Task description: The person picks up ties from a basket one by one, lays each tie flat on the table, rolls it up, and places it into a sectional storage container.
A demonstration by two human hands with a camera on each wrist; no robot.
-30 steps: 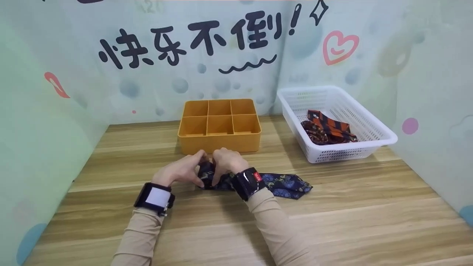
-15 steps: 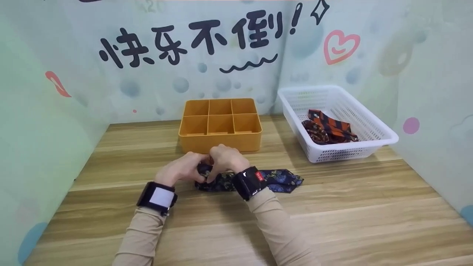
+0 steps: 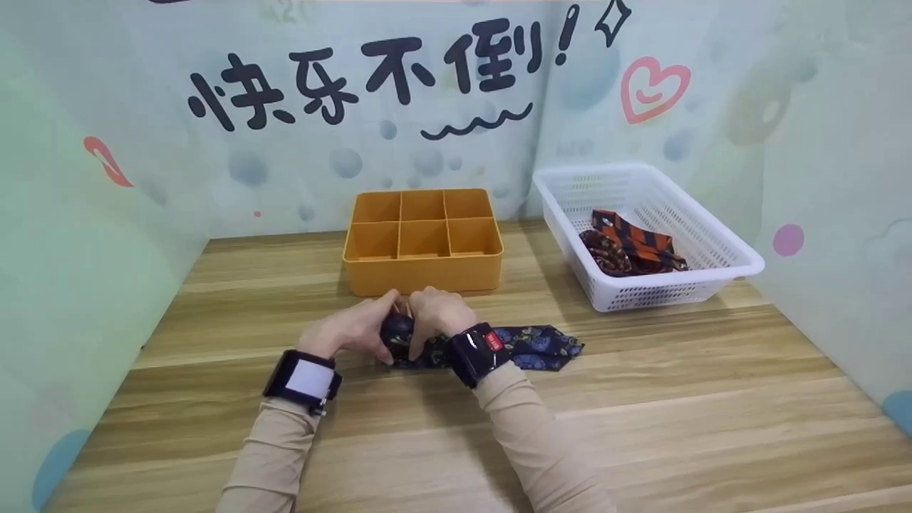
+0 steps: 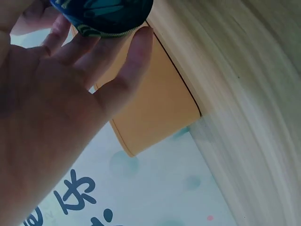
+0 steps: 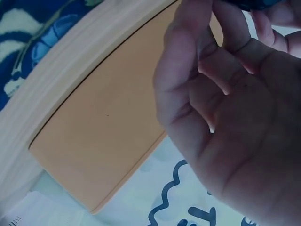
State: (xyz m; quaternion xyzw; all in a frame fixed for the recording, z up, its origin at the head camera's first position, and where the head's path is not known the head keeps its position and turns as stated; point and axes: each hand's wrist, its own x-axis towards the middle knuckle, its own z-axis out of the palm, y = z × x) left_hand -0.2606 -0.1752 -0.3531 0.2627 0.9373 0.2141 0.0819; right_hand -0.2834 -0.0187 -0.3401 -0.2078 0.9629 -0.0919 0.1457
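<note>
A dark navy necktie [image 3: 538, 347] with a blue and yellow-green floral pattern lies across the table, its left part wound into a roll. My left hand [image 3: 353, 328] curves thumb and fingers around the left side of that roll. From the right, my right hand [image 3: 442, 313] pinches at the roll with bent fingers, its wrist passing over the flat part of the tie. The pointed end extends right past the wrist strap. In the left wrist view, the roll [image 4: 110, 16] sits between thumb and fingers; in the right wrist view, it is mostly cut off at the top edge.
Just behind the hands stands an orange organizer box [image 3: 426, 276] with several compartments. A white plastic basket [image 3: 670, 281] at the back right holds an orange-and-dark striped tie [image 3: 638, 239] and a rolled brownish tie [image 3: 605, 253]. Printed fabric walls [image 3: 285, 178] enclose the table.
The tie's pointed end has slid a little to the left while both hands work its rolled end. The fingers have shifted slightly around the roll; box and basket stay put.
</note>
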